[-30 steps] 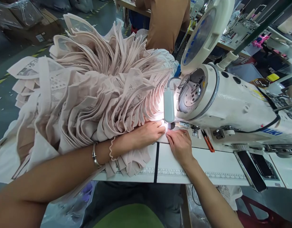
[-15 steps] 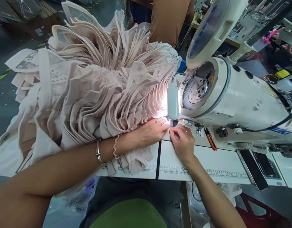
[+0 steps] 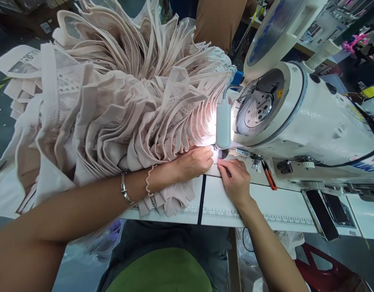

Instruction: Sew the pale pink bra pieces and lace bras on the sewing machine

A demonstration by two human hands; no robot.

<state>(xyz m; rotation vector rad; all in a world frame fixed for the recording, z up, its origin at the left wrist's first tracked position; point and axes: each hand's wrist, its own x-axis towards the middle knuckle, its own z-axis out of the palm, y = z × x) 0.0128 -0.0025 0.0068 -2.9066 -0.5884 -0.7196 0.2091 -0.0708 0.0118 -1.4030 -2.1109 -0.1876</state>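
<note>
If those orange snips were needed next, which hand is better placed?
Probably the right hand: the orange snips lie on its side, while the left hand is farther off, by the fabric pile.

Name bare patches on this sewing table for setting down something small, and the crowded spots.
Bare tabletop shows between the right forearm, orange snips and nearer phone; another lies between the black stripe and right hand. The fabric pile crowds the left side; below the lamp, the left hand sits close to the right.

Those pale pink garments point(image 3: 110, 103) with lacy panels point(image 3: 68, 86) lie bunched in crowded, wavy folds across the worktop point(image 3: 223, 196).
</note>
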